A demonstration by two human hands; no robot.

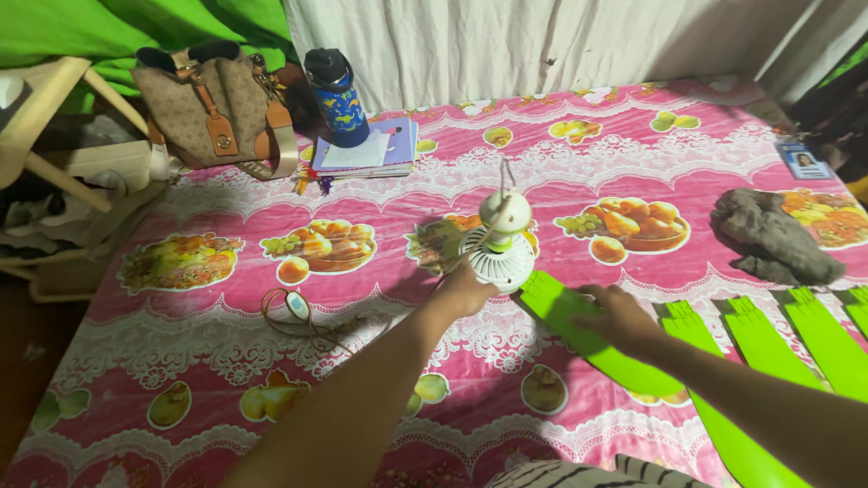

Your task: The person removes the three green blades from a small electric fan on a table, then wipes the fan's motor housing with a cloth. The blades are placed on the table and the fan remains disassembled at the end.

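Fan motor hub [500, 246], white, sits mid-table on the pink fruit-print cloth [226, 352]; your left hand [463, 291] grips its edge, your right hand [619, 318] presses flat, fingers spread, on a green blade [579, 339] beside it.

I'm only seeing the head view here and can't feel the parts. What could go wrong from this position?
The fan motor hub stands on soft bedding, steadied only by the left hand, so it may tip. The green blade under the right hand could slip at the hub. The brown cord lies by the left forearm and might snag.
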